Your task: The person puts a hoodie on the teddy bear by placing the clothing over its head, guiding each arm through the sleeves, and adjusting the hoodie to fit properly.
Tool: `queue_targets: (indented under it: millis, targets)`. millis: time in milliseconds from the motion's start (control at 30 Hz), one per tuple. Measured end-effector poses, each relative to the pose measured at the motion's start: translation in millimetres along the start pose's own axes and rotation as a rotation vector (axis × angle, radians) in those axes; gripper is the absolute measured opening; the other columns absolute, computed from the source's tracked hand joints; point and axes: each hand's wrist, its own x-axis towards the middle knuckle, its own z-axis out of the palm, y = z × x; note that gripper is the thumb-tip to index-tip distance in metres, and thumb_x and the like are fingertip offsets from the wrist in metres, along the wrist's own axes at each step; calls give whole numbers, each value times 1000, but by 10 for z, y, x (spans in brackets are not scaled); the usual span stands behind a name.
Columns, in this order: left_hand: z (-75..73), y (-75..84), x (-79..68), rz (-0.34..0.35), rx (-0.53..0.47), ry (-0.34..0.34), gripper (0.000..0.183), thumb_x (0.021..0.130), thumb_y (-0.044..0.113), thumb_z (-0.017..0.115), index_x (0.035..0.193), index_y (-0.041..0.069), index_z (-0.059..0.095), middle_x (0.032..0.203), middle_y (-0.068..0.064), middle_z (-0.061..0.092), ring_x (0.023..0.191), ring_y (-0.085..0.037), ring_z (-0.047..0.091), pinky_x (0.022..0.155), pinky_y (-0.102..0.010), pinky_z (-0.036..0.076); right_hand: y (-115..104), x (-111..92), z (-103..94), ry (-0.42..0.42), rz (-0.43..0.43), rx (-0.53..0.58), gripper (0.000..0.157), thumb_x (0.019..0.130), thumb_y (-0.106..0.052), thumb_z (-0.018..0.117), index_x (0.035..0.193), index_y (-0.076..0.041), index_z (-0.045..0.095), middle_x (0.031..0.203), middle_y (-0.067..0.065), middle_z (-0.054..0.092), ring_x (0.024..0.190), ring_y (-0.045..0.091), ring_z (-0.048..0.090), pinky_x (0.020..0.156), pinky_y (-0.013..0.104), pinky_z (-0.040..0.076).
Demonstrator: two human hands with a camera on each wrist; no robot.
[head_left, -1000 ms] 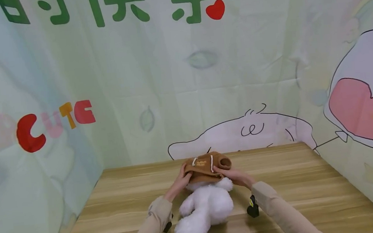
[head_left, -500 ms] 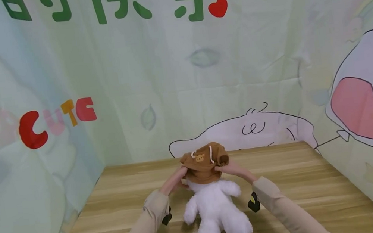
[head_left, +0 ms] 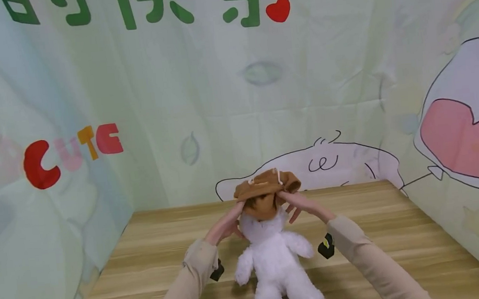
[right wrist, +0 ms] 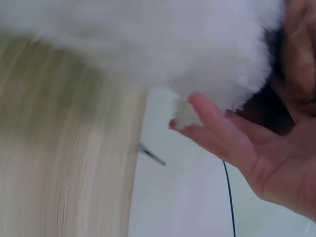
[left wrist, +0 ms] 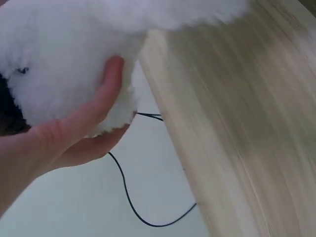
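Observation:
A small brown hoodie (head_left: 264,185) with a white drawstring sits over the top of a white plush toy's (head_left: 276,256) head, its hem bunched up. The toy's limbs stretch toward me, and its head is raised near the table's far edge. My left hand (head_left: 229,223) grips the hem's left side, while other fingers lie along the head's white fur (left wrist: 64,64). On the right side, my right hand (head_left: 301,205) holds the hem, with some fingers spread below it. In the right wrist view, fingers (right wrist: 222,128) touch the fur. The hoodie hides the top of the head.
A wood-grain table (head_left: 169,272) lies beneath. A printed cloth backdrop (head_left: 164,89) rises behind it and at both sides. Black wrist devices (head_left: 326,247) hang beneath both sleeves. A thin black cable (left wrist: 131,202) shows beyond the table edge in the left wrist view.
Both hands have raised the hoodie's hem farther up and away, uncovering more of the toy's head. The toy's body has turned straighter, legs toward me, and its head has lifted.

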Motion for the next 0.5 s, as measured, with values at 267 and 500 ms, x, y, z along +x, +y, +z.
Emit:
queue_targets:
  millis: [267,500]
  targets:
    - [490,822,-685,63,193,209,49,96,30,32,138,5,26,137,-24,31,113,-42,44,59,-54,49,-64,10,-73,43,-15,29,63,91,-52,33,139,-12,25,134,23,36,97,30,56,58,37,53]
    - [-13,-50,91,332,201,359,33,93,16,32,121,10,48,98,-16,56,57,-25,58,35,-39,44,33,9,-155,-88,97,48,64,88,-52,39,133,-6,36,113,15,55,74,16,64,73,32,52]
